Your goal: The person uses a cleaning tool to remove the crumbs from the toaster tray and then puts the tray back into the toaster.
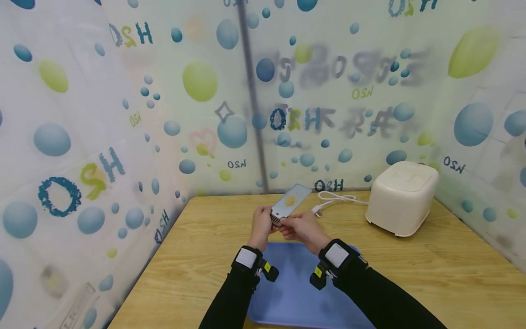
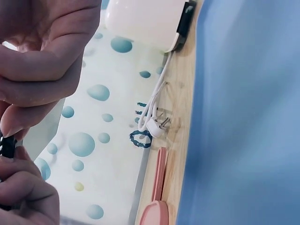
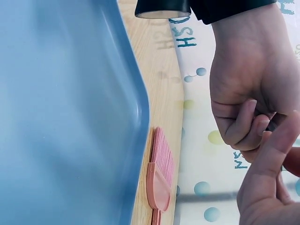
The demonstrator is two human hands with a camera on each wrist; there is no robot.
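Note:
A thin rectangular panel [image 1: 291,201], pale grey with a yellowish patch and a dark slotted near end, is held up above the table, tilted away from me. My left hand [image 1: 260,226] grips its near left corner with curled fingers. At the near right corner, my right hand [image 1: 306,228] pinches the slotted end between thumb and fingers. The two hands almost meet below the panel. In the left wrist view a small black part [image 2: 7,147] shows between fingertips. Most of the panel is hidden by the hands in the wrist views, and its exact kind is unclear.
A blue tray [image 1: 304,292] lies under my forearms. Behind it on the wooden table [image 1: 197,256] is a pink brush [image 3: 161,173]. A white toaster-like appliance [image 1: 402,196] stands at the back right, its white cord and plug [image 1: 318,209] beside it. Printed curtains surround the table.

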